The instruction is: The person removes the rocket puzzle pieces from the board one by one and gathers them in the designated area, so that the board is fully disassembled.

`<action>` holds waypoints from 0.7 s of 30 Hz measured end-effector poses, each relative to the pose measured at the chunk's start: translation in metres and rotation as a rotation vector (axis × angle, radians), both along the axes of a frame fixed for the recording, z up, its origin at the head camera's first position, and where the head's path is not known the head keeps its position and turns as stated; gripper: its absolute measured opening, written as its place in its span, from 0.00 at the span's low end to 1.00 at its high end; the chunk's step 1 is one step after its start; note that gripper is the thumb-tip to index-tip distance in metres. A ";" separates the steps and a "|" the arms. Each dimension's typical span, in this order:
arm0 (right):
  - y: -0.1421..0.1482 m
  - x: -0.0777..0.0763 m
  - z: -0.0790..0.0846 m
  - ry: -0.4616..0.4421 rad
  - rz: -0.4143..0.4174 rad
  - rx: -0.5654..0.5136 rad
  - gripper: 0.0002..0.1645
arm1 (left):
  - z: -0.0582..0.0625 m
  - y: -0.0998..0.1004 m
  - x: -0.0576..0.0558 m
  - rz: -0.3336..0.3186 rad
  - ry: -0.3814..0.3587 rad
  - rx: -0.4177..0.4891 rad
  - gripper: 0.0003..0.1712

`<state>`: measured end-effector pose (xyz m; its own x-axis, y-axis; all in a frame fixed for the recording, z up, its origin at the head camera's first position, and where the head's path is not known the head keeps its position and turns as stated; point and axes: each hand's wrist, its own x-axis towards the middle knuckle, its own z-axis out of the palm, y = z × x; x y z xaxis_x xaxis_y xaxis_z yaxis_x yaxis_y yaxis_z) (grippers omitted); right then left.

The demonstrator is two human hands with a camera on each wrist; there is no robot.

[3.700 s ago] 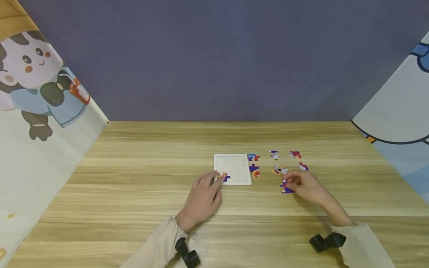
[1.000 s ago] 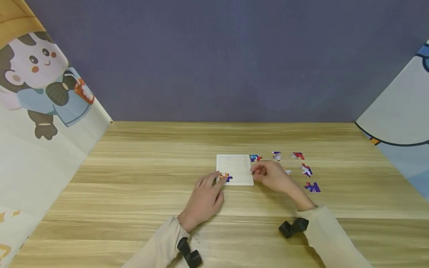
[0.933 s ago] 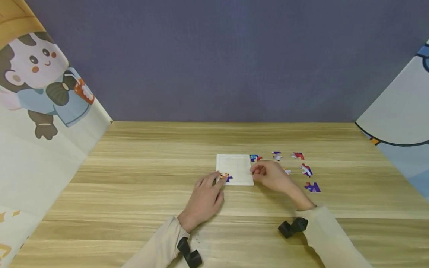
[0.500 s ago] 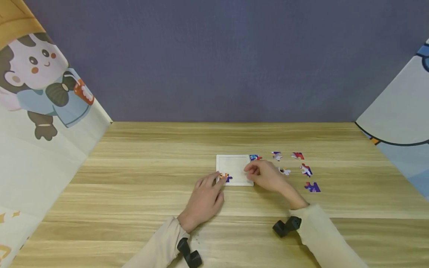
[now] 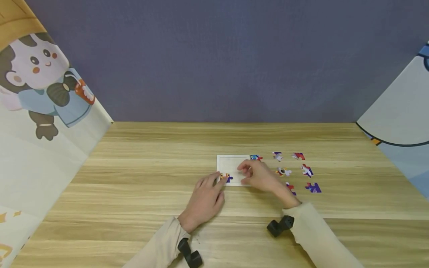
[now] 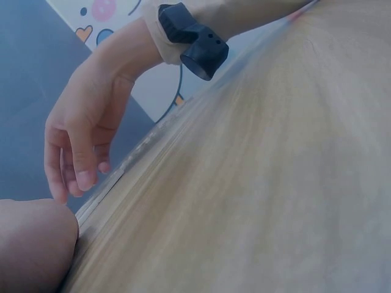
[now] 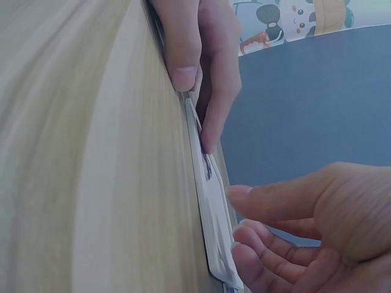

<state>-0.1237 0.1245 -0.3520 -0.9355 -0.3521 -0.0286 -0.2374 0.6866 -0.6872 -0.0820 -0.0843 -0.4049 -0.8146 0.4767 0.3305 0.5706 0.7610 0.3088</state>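
Observation:
In the head view, a shallow white puzzle tray [image 5: 231, 160] lies flat on the table. One orange-and-purple jigsaw piece [image 5: 229, 178] sits in its near left corner. My left hand [image 5: 202, 203] rests at that corner, its index fingertip touching the piece; the right wrist view shows its thumb [image 7: 183, 76] low beside the tray edge. Over the tray's right part hovers my right hand [image 5: 261, 178], fingers loosely bent and thumb apart, with no piece visible between them. The table just right of the tray is partly hidden behind this hand.
Several loose jigsaw pieces lie right of the tray: a blue-and-red piece [image 5: 256, 157] at its far right corner, a white-and-yellow piece [image 5: 283, 171], a purple piece [image 5: 313, 187] and a red-and-purple piece [image 5: 291, 188] half hidden by my right wrist. A dark wall [image 5: 231, 67] stands behind.
My right hand has come left from the loose pieces to the tray's right edge, then over the tray, its fingertips parting. The white-and-yellow and red-and-purple pieces have come back into sight. My left hand stays put.

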 end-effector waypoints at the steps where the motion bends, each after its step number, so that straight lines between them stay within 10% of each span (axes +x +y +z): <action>1: -0.001 0.000 0.000 0.000 0.003 -0.005 0.17 | 0.000 0.000 0.000 0.000 0.002 0.000 0.24; 21: -0.023 -0.005 -0.005 0.002 0.030 -0.001 0.21 | 0.000 0.000 0.000 0.004 0.012 -0.003 0.23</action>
